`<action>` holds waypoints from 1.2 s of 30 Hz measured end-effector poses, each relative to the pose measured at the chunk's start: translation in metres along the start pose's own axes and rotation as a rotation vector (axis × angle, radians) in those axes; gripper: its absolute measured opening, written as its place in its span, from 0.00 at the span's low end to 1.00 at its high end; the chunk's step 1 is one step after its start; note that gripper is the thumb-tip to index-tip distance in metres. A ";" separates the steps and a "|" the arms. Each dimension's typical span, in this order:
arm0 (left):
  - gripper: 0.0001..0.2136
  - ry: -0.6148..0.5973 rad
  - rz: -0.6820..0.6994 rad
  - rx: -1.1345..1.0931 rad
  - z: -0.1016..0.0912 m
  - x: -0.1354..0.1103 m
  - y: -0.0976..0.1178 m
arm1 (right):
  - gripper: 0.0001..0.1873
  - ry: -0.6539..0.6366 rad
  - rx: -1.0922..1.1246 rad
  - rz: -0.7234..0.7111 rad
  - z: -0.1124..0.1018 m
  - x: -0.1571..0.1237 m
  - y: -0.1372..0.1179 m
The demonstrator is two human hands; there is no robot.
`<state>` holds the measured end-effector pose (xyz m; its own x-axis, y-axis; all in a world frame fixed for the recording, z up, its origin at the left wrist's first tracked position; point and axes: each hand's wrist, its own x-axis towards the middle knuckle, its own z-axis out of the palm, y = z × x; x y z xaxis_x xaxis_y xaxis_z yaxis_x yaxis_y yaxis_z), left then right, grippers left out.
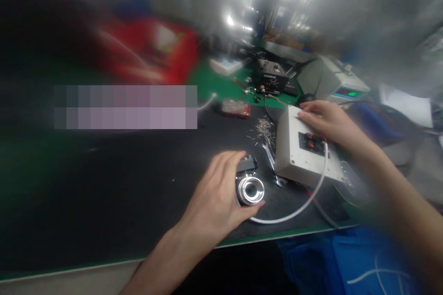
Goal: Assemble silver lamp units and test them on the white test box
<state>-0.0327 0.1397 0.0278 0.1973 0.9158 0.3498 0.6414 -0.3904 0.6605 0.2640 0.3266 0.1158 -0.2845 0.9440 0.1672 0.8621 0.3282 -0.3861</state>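
My left hand (221,189) is closed around a shiny round metal housing (251,190), which has stepped rings and a dark centre. A dark grey block (247,164) adjoins the housing on its far side, partly covered by my fingers. From near the housing a white cable (277,221) curves right and up to a red and black terminal (313,143) on a white box (294,147). My right hand (327,120) grips the far edge of that box, thumb on the top face and fingertips by the rim. A double-ended wrench (272,166) lies between the housing and the box.
Beyond the wrench are a pile of small screws or pins (263,128) and a clear bag (236,108). Farther back stand a black control unit (272,80), a meter with a green display (341,85) and a red bin (148,50). A blue crate (367,258) sits below the table edge.
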 end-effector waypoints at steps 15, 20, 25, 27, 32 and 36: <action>0.45 0.064 0.082 -0.038 0.001 -0.005 0.001 | 0.25 0.034 0.132 0.192 0.016 -0.008 -0.003; 0.43 0.081 0.107 -0.059 0.001 -0.006 0.001 | 0.25 0.027 0.142 0.205 0.014 -0.010 -0.005; 0.38 0.087 0.132 -0.079 0.001 -0.007 0.001 | 0.24 0.033 0.142 0.191 0.015 -0.010 -0.004; 0.38 0.095 0.137 -0.084 0.001 -0.007 0.001 | 0.24 0.038 0.137 0.188 0.015 -0.010 -0.003; 0.40 0.097 0.141 -0.088 0.002 -0.007 -0.001 | 0.23 0.023 0.133 0.165 0.014 -0.009 0.000; 0.42 0.103 0.152 -0.095 0.003 -0.007 -0.001 | 0.22 0.025 0.133 0.148 0.014 -0.008 0.003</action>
<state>-0.0329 0.1341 0.0227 0.2065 0.8330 0.5133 0.5365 -0.5351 0.6526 0.2632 0.3206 0.1002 -0.1468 0.9817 0.1213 0.8302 0.1889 -0.5244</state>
